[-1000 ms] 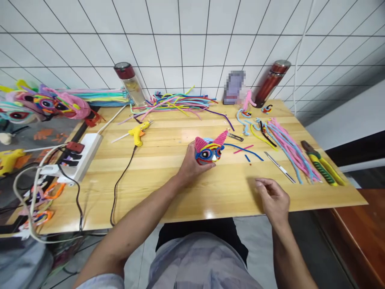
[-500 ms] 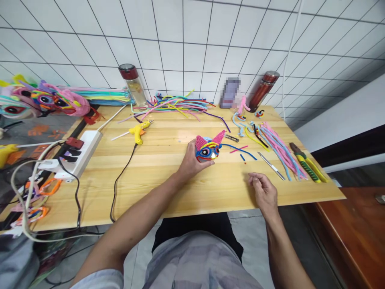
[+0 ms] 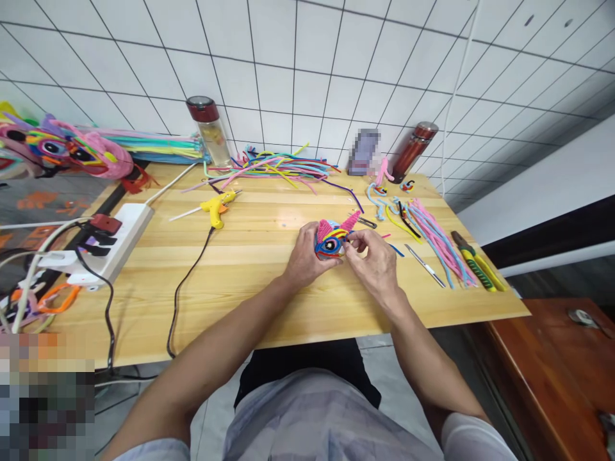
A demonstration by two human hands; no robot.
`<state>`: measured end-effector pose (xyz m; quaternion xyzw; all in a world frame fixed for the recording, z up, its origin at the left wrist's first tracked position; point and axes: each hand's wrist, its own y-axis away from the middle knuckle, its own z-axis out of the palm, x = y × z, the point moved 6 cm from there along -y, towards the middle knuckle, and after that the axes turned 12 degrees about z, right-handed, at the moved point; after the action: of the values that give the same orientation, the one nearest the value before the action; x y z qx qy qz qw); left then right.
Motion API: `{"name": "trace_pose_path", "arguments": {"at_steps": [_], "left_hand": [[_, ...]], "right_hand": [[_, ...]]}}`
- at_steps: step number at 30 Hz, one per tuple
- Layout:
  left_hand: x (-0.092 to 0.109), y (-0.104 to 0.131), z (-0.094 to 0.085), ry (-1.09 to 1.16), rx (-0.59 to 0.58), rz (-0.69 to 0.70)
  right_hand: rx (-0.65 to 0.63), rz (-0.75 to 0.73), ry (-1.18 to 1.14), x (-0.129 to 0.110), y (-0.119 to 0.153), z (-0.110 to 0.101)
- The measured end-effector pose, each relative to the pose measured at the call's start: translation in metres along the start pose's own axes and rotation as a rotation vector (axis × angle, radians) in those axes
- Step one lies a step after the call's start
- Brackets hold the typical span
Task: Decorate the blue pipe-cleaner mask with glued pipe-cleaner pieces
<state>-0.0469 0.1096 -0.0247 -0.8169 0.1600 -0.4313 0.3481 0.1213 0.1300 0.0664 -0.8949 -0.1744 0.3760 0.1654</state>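
A small colourful animal head (image 3: pixel 330 246) of fuzzy stems, with pink pointed ears and a round eye, is above the middle of the wooden table. Around its left side and underside wraps my left hand (image 3: pixel 307 257). My right hand (image 3: pixel 372 257) is at the head's right side, thumb and forefinger pinched together at its face; whatever lies between the fingertips is hidden. A blue stem piece (image 3: pixel 396 250) and a silver craft knife (image 3: pixel 425 265) lie to the right of my right hand.
Yellow glue gun (image 3: pixel 218 208) with black cord, white power strip (image 3: pixel 113 246) at left. Stem pile (image 3: pixel 283 168), clear bottle (image 3: pixel 209 133), red bottle (image 3: pixel 414 152) and phone (image 3: pixel 364 152) at the back. Pink and blue stems (image 3: pixel 439 240) and pliers (image 3: pixel 478 262) at right.
My right hand has moved left and up from the table's front right to the head's face. My left hand still holds the head. The view has shifted slightly.
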Motion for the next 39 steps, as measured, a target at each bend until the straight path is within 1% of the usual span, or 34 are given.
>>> {"name": "trace_pose_path", "arguments": {"at_steps": [3,9,19,24,28,31,35,39], "left_hand": [[0.001,0.001,0.000,-0.008,-0.013,0.013],[0.006,-0.001,0.000,-0.024,-0.047,0.023],[0.007,-0.001,0.001,-0.061,-0.025,0.020],[0.008,-0.001,0.000,-0.045,-0.035,0.034],[0.008,-0.002,0.001,-0.049,-0.057,0.024],[0.009,-0.002,0.001,-0.056,-0.048,0.031],[0.010,-0.003,0.000,-0.062,-0.035,0.055],[0.010,-0.002,0.000,-0.080,-0.059,0.058]], "right_hand": [[-0.009,0.013,0.009,0.001,-0.005,0.008],[-0.046,0.065,0.000,0.004,-0.005,0.012],[-0.083,0.059,0.008,0.003,-0.006,0.018],[-0.096,0.046,0.023,0.000,-0.008,0.019],[-0.110,0.016,0.037,-0.004,-0.010,0.019],[-0.115,-0.019,0.042,-0.006,-0.010,0.019],[-0.142,-0.095,0.035,-0.007,-0.008,0.019],[-0.152,-0.154,0.071,-0.008,-0.006,0.020]]}}
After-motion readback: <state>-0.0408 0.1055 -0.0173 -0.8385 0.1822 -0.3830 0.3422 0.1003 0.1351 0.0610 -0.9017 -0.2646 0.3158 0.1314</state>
